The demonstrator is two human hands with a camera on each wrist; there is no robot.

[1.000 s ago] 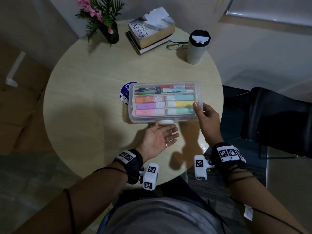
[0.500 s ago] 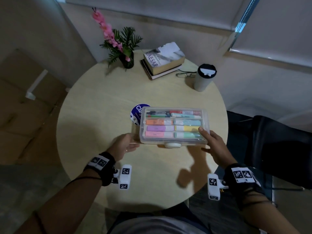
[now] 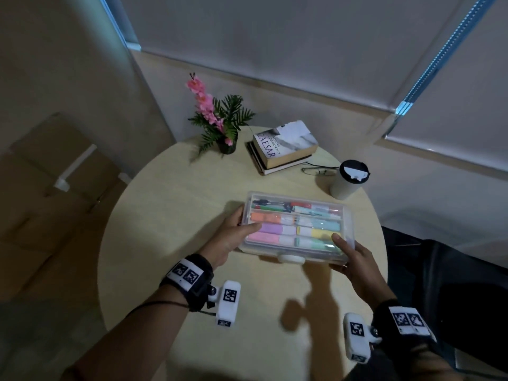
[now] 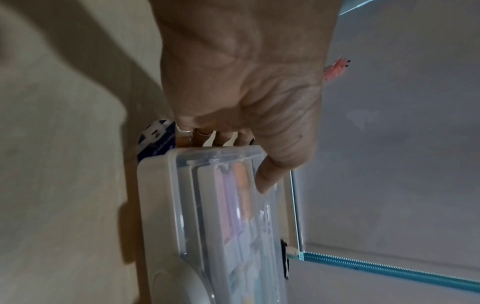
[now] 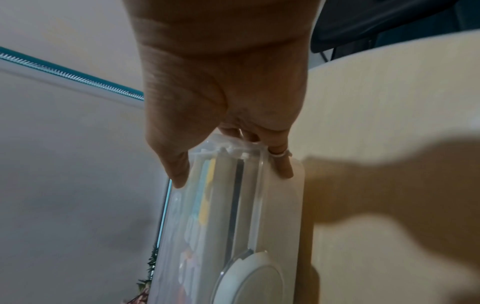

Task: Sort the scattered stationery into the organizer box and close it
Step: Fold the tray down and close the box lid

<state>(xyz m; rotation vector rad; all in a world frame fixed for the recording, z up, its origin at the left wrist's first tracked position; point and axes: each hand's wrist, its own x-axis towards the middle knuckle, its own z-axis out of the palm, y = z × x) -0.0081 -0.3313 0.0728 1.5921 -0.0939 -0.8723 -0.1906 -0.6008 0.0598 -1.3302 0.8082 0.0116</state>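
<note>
box point(image 3: 297, 226) full, lid down | left hand point(image 3: 231, 237) grips left end | right hand point(image 3: 354, 259) grips right end | left: check white latch point(image 3: 291, 259) on desk point(image 3: 165, 215)

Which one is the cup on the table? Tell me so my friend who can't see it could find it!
Start at the round, pale wooden table and look along its far edge, right of the stacked books and the eyeglasses. The cup stands upright there, beyond the clear organizer box. It is the only tall, pale cylinder, topped with a black lid.
</note>
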